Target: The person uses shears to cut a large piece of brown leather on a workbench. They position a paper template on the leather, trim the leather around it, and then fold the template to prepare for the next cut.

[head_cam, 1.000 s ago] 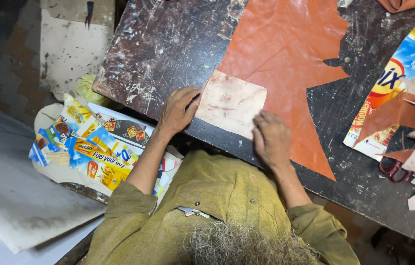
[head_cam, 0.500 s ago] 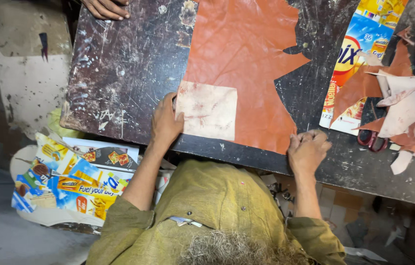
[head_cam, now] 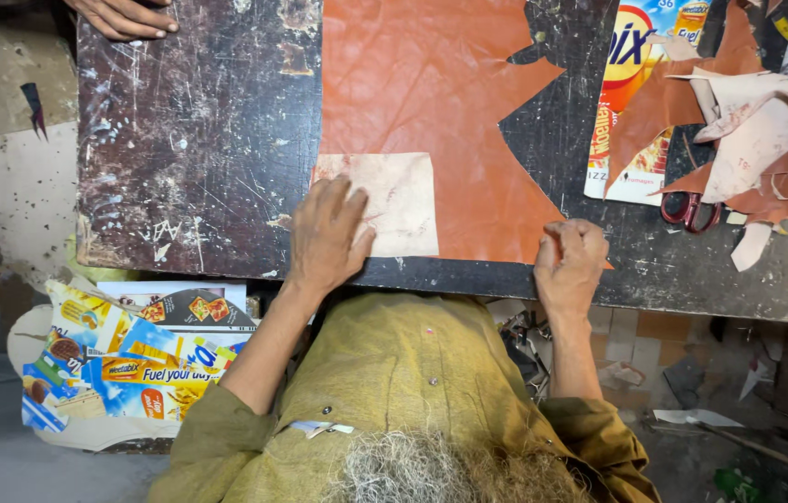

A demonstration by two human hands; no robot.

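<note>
- The other person's hand [head_cam: 124,16] is cut off by the top edge.
- The red-handled scissors [head_cam: 689,209] lie mostly hidden under leather scraps [head_cam: 766,140].
- The right hand [head_cam: 569,264] is curled, its palm hidden.

there's a flattened blue-and-yellow cereal box [head_cam: 124,359] on the floor by my left elbow, plus another yellow-orange carton [head_cam: 631,102] upper right on the table [head_cam: 189,140]

An olive-green buttoned shirt with rolled sleeves, bare forearms, and grey frizzy hair.
</note>
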